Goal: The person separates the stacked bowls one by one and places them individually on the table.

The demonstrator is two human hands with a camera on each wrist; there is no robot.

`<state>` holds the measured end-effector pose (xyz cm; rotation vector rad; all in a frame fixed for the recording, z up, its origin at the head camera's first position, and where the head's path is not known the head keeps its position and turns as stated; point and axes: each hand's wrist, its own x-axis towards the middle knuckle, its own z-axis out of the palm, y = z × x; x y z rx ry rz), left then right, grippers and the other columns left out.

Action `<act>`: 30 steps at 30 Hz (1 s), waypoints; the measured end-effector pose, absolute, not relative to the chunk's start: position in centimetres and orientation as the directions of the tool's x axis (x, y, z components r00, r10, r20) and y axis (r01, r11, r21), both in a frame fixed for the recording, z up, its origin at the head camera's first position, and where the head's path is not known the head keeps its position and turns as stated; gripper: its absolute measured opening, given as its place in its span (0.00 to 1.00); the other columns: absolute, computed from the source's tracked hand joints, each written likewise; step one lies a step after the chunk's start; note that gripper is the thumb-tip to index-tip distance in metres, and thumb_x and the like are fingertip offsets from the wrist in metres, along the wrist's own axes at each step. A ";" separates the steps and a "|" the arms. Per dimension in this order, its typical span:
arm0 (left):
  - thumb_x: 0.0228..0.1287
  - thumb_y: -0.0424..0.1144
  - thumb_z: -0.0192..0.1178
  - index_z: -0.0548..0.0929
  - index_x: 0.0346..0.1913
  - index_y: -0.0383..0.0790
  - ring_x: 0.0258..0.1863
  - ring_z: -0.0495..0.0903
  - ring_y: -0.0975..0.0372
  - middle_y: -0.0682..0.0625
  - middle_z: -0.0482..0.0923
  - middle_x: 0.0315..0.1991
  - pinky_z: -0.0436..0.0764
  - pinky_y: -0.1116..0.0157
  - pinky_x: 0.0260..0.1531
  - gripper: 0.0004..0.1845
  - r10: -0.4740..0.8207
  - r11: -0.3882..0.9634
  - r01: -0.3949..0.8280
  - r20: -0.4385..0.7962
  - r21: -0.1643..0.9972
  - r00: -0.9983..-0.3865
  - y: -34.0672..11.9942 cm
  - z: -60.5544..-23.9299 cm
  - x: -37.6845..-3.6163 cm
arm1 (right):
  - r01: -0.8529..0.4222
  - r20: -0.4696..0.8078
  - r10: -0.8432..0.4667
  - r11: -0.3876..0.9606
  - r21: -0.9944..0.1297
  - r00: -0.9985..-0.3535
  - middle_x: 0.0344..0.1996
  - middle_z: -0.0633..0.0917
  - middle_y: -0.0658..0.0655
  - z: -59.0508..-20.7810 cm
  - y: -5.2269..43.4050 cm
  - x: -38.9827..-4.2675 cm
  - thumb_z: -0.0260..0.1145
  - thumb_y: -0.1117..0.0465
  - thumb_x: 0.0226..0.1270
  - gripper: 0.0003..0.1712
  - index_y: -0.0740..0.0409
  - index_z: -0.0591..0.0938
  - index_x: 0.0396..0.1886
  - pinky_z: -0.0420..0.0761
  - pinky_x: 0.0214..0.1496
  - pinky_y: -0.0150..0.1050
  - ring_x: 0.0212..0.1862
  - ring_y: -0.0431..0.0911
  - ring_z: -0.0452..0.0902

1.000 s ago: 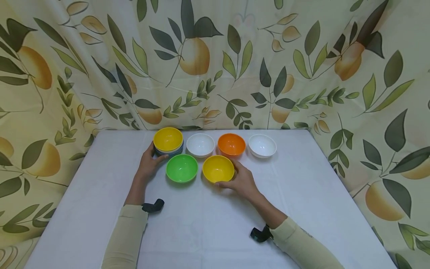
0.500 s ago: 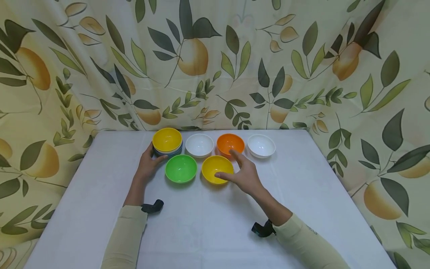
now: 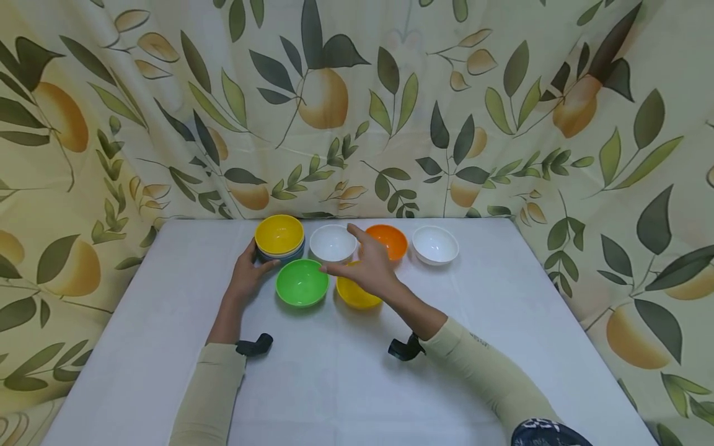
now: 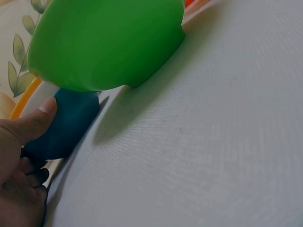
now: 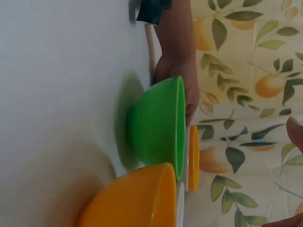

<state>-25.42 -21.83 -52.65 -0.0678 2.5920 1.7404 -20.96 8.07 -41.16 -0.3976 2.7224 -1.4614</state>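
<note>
At the back left of the table my left hand (image 3: 245,272) grips a stack of nested bowls. Its top one is a yellow bowl (image 3: 279,234), with a white rim below it and a blue bowl (image 4: 73,125) at the bottom. The left wrist view shows the thumb on the blue bowl's side. My right hand (image 3: 369,267) hovers over the front yellow bowl (image 3: 356,297), partly hiding it. Thumb and fingers are spread apart, the thumb tip overlapping the right rim of the green bowl (image 3: 302,283). Nothing is between these fingers.
Behind the green bowl stands a white bowl (image 3: 328,243). An orange bowl (image 3: 395,241) and another white bowl (image 3: 436,244) continue that back row rightwards. A patterned curtain (image 3: 390,124) hangs just beyond the table's (image 3: 334,378) far edge.
My right hand let go of the front yellow bowl, rose off it and moved left toward the green bowl. The left hand stays on the stack.
</note>
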 end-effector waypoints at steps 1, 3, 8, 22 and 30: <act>0.70 0.41 0.71 0.43 0.87 0.44 0.84 0.41 0.50 0.45 0.44 0.86 0.42 0.49 0.82 0.54 -0.025 0.378 -0.046 -0.039 0.925 -0.999 -21.8 -52.6 -25.4 | -0.211 0.092 -0.243 0.523 -0.826 -0.966 0.77 0.69 0.61 -41.0 7.7 -21.2 0.84 0.41 0.53 0.61 0.60 0.66 0.81 0.71 0.73 0.63 0.75 0.61 0.66; 0.70 0.41 0.71 0.43 0.87 0.45 0.84 0.41 0.51 0.46 0.44 0.86 0.42 0.49 0.82 0.54 -0.026 0.378 -0.046 -0.039 0.925 -0.999 -21.8 -52.5 -25.3 | -0.215 0.082 -0.264 0.531 -0.820 -0.961 0.77 0.69 0.61 -40.7 6.9 -21.6 0.83 0.41 0.54 0.62 0.60 0.65 0.82 0.72 0.73 0.62 0.75 0.61 0.66; 0.70 0.42 0.71 0.44 0.87 0.45 0.84 0.41 0.51 0.46 0.44 0.86 0.42 0.49 0.82 0.55 -0.033 0.382 -0.059 -0.050 0.922 -0.998 -21.7 -52.5 -25.3 | -0.224 0.051 -0.301 0.571 -0.790 -0.952 0.79 0.66 0.61 -40.2 5.3 -22.5 0.82 0.40 0.56 0.63 0.59 0.61 0.84 0.70 0.74 0.62 0.77 0.61 0.63; 0.70 0.43 0.72 0.43 0.87 0.46 0.84 0.41 0.50 0.45 0.43 0.86 0.42 0.48 0.82 0.56 -0.038 0.393 -0.074 -0.064 0.916 -0.997 -21.9 -52.6 -25.4 | -0.281 0.059 -0.331 0.679 -0.678 -0.942 0.78 0.68 0.61 -40.7 0.3 -25.9 0.82 0.36 0.55 0.66 0.60 0.61 0.83 0.73 0.74 0.54 0.76 0.56 0.67; 0.70 0.43 0.72 0.42 0.87 0.45 0.84 0.42 0.49 0.44 0.42 0.86 0.43 0.48 0.82 0.56 -0.037 0.395 -0.084 -0.075 0.915 -0.996 -21.9 -52.7 -25.6 | -0.268 0.024 -0.341 0.691 -0.671 -0.940 0.79 0.67 0.61 -41.7 -1.1 -27.8 0.82 0.36 0.55 0.67 0.62 0.59 0.83 0.70 0.77 0.50 0.77 0.55 0.65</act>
